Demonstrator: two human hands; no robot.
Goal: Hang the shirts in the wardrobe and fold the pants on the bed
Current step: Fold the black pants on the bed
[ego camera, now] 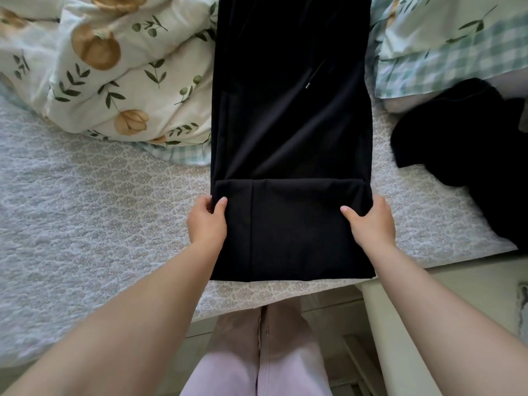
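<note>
Near the edge of the bed, your left hand and right hand each pinch a corner of the folded end of the black pants, thumbs on top; lifting unevenly would likely skew the fold or bunch the cloth.

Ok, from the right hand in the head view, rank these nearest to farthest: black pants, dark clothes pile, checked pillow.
1. black pants, centre, in the grip of the right hand.
2. dark clothes pile, on the bed to its right.
3. checked pillow, upper right, beyond the pile.
</note>
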